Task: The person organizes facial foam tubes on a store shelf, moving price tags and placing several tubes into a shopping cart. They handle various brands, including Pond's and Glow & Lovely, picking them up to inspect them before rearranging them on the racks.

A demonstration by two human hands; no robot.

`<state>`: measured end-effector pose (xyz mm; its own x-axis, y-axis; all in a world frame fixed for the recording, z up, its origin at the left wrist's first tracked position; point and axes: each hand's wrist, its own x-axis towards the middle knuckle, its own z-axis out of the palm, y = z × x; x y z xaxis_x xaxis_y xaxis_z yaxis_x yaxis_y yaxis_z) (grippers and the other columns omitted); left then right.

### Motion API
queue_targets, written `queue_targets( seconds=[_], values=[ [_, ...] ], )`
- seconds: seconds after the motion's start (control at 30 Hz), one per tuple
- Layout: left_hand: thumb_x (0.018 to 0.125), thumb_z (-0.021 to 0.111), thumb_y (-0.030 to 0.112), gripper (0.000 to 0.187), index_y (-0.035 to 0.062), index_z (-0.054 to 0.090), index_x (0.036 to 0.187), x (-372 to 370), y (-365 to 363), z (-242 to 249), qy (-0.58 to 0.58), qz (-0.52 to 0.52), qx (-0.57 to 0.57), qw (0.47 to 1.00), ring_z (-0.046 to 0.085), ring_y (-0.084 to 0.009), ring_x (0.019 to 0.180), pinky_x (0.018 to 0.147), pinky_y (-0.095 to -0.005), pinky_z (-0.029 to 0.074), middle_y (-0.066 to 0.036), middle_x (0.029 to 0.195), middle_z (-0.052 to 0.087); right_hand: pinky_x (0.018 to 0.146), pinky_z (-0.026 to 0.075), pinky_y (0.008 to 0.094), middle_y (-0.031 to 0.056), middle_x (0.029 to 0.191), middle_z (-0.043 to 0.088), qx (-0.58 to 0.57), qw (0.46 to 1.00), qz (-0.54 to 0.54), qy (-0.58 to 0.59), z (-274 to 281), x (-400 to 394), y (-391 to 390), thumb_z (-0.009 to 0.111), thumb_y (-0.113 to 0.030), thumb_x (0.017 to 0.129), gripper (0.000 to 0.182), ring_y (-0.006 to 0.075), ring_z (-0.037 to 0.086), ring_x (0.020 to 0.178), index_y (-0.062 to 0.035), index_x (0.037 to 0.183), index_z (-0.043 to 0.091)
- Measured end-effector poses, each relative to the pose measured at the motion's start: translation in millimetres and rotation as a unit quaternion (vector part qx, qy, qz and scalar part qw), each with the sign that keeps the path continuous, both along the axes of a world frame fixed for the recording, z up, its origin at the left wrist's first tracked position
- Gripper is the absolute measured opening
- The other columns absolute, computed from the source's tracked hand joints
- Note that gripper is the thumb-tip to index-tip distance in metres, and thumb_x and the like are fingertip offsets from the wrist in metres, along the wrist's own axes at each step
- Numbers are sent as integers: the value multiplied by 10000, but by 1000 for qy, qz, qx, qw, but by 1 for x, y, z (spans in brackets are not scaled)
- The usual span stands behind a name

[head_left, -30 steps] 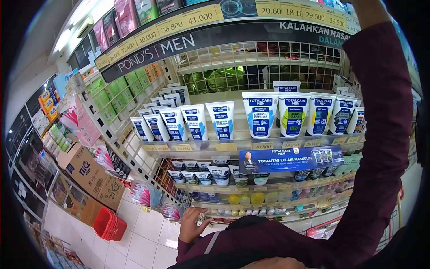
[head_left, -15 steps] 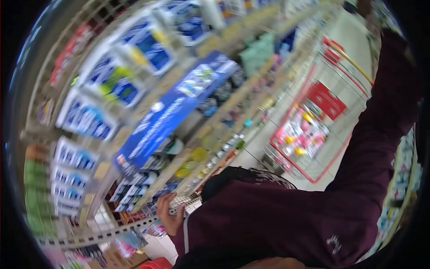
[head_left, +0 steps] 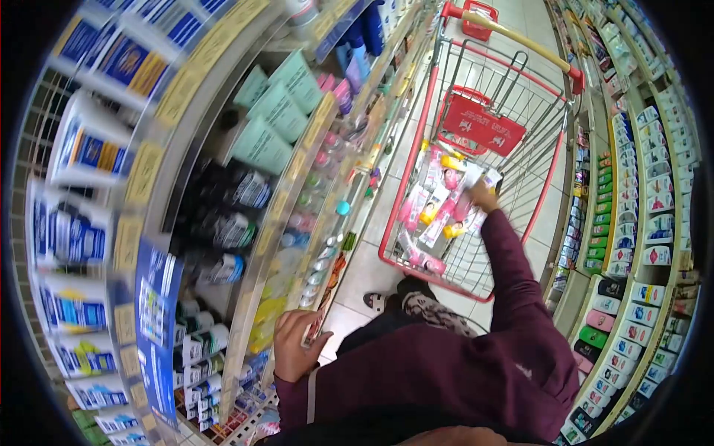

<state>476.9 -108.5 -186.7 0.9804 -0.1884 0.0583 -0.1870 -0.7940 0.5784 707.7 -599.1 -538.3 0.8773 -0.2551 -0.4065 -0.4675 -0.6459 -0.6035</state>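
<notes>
My left hand (head_left: 297,343) is closed beside the left shelf, its fingers curled toward the thumb around a small item that I cannot make out. My right arm stretches forward over the near side of a red-rimmed shopping cart (head_left: 487,299). Inside the cart, my right hand (head_left: 483,195) is at the right part of a pile of pink, white and yellow packages (head_left: 440,212). Motion smears its fingers, and a whitish item shows right next to them. A red panel (head_left: 483,123) hangs on the cart's far end.
Shelves with blue and white packs (head_left: 74,234), mint green packs (head_left: 275,119) and dark bottles (head_left: 230,189) rise on the left. More stocked shelves (head_left: 632,223) line the right. A red basket (head_left: 480,18) is beyond the cart. My shoe (head_left: 375,301) is on the tiled floor.
The view has turned toward the cart. My right arm has swung from the far right into the cart, and its hand has come into view. My left hand's spread fingers have curled inward.
</notes>
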Motion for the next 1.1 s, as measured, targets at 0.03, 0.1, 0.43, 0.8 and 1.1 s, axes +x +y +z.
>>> queue_targets(
  seconds=[0.03, 0.1, 0.43, 0.8, 1.1],
  values=[
    [686, 837, 180, 379, 48, 686, 1007, 8, -6, -12, 18, -9, -5, 1000, 614, -322, 948, 852, -406, 460, -112, 974, 672, 869, 513, 399, 152, 1116, 619, -35, 994, 74, 75, -51, -12, 14, 707, -302, 797, 466, 300, 626, 998, -43, 1153, 554],
    [696, 848, 217, 383, 64, 689, 1008, 21, -16, -34, 44, -21, -2, 999, 617, -321, 960, 850, -403, 467, -108, 990, 678, 841, 526, 407, 152, 1047, 661, -105, 950, 242, 167, -124, -32, 44, 729, -355, 768, 417, 311, 656, 938, -60, 1049, 636],
    [723, 842, 248, 365, 83, 694, 1013, 46, -34, -92, 154, 29, 34, 987, 632, -299, 950, 868, -401, 461, -88, 965, 685, 896, 499, 470, 246, 1070, 627, -26, 995, -69, -71, -112, 106, 145, 645, -52, 768, 434, 417, 616, 1025, 5, 1184, 537],
    [728, 840, 256, 381, 85, 692, 1035, 48, -21, -112, 173, 75, 55, 981, 631, -303, 947, 859, -398, 472, -93, 980, 686, 825, 512, 480, 243, 1075, 615, -86, 986, -124, -76, -195, 132, 158, 646, -82, 807, 592, 412, 621, 958, -61, 1362, 440],
    [727, 840, 266, 384, 90, 690, 1035, 51, -26, -97, 147, 56, 71, 985, 625, -305, 963, 880, -402, 467, -92, 980, 683, 811, 518, 438, 237, 947, 691, -91, 899, -360, -233, -152, 143, 102, 733, -132, 783, 362, 406, 671, 879, 8, 1115, 689]
  ],
)
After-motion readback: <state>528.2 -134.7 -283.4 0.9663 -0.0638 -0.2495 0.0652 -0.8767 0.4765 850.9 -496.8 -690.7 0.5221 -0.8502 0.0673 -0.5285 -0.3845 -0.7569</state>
